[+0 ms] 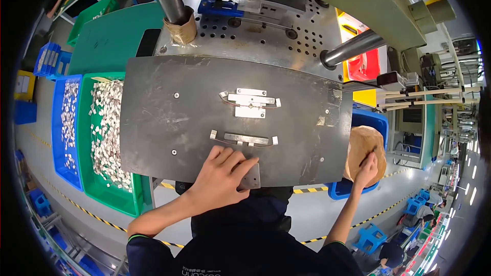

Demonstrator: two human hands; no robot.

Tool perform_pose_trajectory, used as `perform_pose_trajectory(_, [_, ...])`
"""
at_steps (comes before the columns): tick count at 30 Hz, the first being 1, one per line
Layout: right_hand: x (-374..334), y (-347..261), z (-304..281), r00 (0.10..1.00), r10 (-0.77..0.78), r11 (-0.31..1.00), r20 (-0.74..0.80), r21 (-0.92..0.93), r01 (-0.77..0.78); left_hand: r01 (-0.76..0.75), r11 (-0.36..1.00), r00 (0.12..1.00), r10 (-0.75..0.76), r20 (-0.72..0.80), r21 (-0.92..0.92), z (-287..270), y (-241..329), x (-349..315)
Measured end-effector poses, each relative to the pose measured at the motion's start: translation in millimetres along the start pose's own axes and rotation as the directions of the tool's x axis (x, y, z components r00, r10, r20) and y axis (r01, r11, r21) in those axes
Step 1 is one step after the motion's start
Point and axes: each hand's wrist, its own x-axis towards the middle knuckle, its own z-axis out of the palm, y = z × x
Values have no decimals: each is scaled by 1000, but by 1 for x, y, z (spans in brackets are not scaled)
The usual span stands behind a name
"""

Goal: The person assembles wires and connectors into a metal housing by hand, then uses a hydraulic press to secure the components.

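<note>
My left hand (220, 176) lies at the near edge of a dark metal work plate (148, 117). Its fingers are curled, with thumb and forefinger around a small grey metal plate (251, 178). Just beyond those fingers rests a bright metal bar (246, 139) with a thin wire and small white end blocks. Farther up, a silver metal fixture (250, 112) carries a similar wired strip. Out to the right, my right hand (366, 170) is closed above a brown paper lining (358, 145) in a blue bin (339, 190). A small dark piece shows at its fingertips, too small to name.
Left of the plate stand a green bin (134, 202) and a blue bin (57, 138) of small white pieces. A press frame with steel posts (171, 0) rises beyond. On its perforated bed lies a blue-handled tool (220, 7). Blue stools (369, 238) stand at lower right.
</note>
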Motion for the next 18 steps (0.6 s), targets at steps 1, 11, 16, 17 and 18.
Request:
perform_pose_trajectory(1, [-14,-44,15,953,-302,948,22,-100,303,-24,1000,1000,24,-15,-6,3,-5,3])
perform_pose_trajectory(11, [-123,-222,102,153,-711,574,686,441,690,40,994,998,-45,-44,-106,12,-9,-11])
perform_pose_trajectory(16, [-145,-198,119,2,-803,471,596,632,615,59,947,994,-85,-69,-316,10,-19,-12])
perform_pose_trajectory(17, [-139,-202,123,-7,-808,461,589,639,616,78,923,992,-110,-64,-377,7,-18,-10])
perform_pose_trajectory(18, [-134,-211,125,6,-828,442,561,646,623,79,936,990,-114,-82,-343,-2,-17,-5])
